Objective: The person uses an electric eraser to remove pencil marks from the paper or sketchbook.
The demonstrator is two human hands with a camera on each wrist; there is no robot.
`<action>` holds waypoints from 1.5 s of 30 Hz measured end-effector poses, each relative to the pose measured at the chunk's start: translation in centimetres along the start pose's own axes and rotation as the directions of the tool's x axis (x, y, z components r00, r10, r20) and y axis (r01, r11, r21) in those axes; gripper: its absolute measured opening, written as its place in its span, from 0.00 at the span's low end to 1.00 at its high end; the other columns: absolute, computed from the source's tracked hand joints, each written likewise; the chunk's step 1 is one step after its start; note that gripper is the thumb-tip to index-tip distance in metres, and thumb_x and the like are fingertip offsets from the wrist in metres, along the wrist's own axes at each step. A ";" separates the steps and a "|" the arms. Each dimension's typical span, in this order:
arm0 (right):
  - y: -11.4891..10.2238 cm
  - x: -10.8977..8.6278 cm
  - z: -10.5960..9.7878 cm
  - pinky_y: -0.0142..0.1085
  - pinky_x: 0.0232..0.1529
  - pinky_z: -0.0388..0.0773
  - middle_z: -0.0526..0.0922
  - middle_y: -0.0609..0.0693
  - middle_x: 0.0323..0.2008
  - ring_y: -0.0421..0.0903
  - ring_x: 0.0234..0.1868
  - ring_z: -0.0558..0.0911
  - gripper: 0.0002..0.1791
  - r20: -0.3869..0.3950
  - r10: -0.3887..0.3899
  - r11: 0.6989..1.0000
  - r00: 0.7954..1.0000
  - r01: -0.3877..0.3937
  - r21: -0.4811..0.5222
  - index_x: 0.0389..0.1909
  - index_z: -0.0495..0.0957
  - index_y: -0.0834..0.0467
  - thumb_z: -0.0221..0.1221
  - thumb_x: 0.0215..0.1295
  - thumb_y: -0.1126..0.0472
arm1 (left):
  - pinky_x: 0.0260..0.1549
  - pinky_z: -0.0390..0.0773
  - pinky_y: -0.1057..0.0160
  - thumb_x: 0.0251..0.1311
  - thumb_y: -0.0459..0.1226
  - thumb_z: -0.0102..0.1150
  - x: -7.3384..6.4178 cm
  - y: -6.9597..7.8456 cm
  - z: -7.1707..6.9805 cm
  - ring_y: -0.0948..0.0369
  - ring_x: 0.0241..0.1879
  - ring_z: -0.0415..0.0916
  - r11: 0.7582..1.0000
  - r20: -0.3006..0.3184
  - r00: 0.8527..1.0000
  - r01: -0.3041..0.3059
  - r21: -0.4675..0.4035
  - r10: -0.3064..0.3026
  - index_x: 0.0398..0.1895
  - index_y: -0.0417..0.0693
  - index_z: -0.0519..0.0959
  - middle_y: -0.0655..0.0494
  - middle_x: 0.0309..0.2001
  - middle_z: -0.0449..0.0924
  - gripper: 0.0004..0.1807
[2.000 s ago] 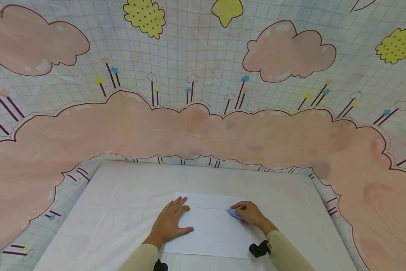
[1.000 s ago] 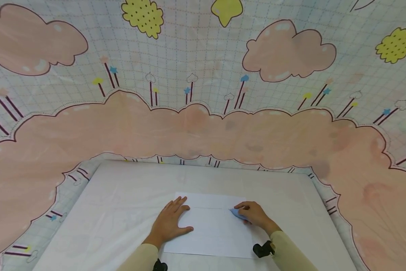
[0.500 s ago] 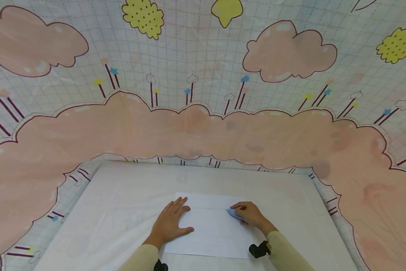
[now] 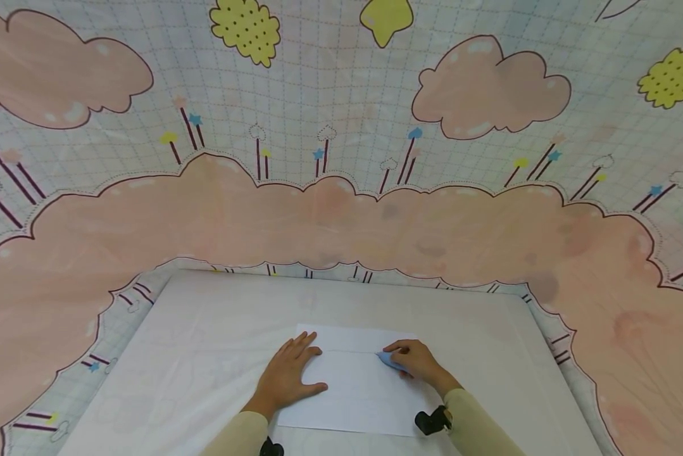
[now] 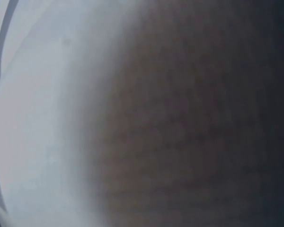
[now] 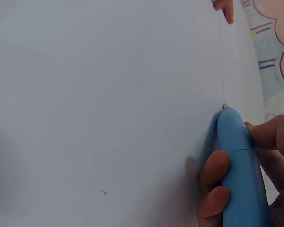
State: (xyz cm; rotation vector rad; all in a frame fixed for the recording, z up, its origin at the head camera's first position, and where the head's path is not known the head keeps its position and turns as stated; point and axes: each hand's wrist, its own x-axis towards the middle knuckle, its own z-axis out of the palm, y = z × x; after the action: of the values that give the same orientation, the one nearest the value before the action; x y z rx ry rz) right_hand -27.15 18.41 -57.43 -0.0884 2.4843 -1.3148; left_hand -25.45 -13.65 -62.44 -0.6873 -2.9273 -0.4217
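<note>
A white sheet of paper (image 4: 352,399) lies flat on the white-covered table. My left hand (image 4: 287,375) rests on its left side, fingers and thumb spread. On the right side, my right hand (image 4: 421,362) grips a thick light-blue pen-shaped tool (image 6: 244,170), thumb on one side and curled fingers on the other. The tool's small pointed tip meets a faint straight line (image 6: 223,61) on the paper. In the head view that line runs between the tip and the left hand. A brown, blurred surface fills much of the left wrist view, so the left fingers cannot be made out there.
The table (image 4: 233,304) has a white cover. Behind and around it hangs a cloth (image 4: 341,221) printed with clouds and grid lines. A black wrist device (image 4: 431,421) sits at the right cuff, another (image 4: 270,448) at the left. Small dark specks (image 6: 104,192) mark the paper.
The right hand shifted slightly right by one second ago, then moved back left with the blue tool along the faint line. My left hand stays in place on the paper.
</note>
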 end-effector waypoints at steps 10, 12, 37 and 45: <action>-0.1 -0.1 -0.2 0.29 0.17 0.66 0.77 0.48 0.25 0.41 0.17 0.73 0.14 0.008 -0.001 1.000 1.000 0.001 0.005 0.48 0.84 0.58 0.58 0.64 0.63 | 0.74 0.55 0.51 0.49 0.74 0.53 0.1 0.1 -0.1 0.57 0.76 0.52 1.000 0.010 1.000 0.005 -0.005 -0.005 0.60 0.62 0.74 0.60 0.76 0.58 0.41; -0.1 -0.2 -0.2 0.29 0.17 0.66 0.77 0.48 0.25 0.41 0.17 0.73 0.13 0.007 0.002 1.000 1.000 -0.002 0.003 0.48 0.84 0.58 0.58 0.65 0.63 | 0.74 0.55 0.51 0.49 0.74 0.53 0.0 0.1 -0.1 0.57 0.76 0.53 1.000 0.008 1.000 0.004 -0.008 -0.004 0.59 0.62 0.74 0.60 0.76 0.58 0.41; -0.2 0.2 -0.4 0.28 0.17 0.66 0.77 0.47 0.23 0.41 0.16 0.73 0.13 0.010 -0.011 1.000 1.000 0.012 -0.019 0.48 0.84 0.58 0.58 0.65 0.63 | 0.73 0.56 0.51 0.49 0.75 0.52 0.2 -0.1 0.1 0.57 0.76 0.53 1.000 -0.012 1.000 -0.004 0.008 0.004 0.59 0.62 0.74 0.59 0.76 0.58 0.41; -0.1 0.4 -0.1 0.28 0.17 0.66 0.78 0.47 0.24 0.40 0.16 0.73 0.13 0.020 -0.014 1.000 1.000 0.014 -0.001 0.48 0.84 0.57 0.58 0.66 0.63 | 0.73 0.57 0.51 0.49 0.74 0.53 0.2 0.0 0.1 0.56 0.75 0.54 1.000 -0.021 1.000 -0.004 0.009 0.004 0.59 0.62 0.74 0.59 0.75 0.59 0.40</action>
State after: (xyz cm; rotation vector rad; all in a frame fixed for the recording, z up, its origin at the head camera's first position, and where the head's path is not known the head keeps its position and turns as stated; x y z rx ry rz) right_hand -27.58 18.37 -57.39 -0.1187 2.4715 -1.3117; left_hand -25.65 -13.51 -62.50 -0.6831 -2.9056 -0.4133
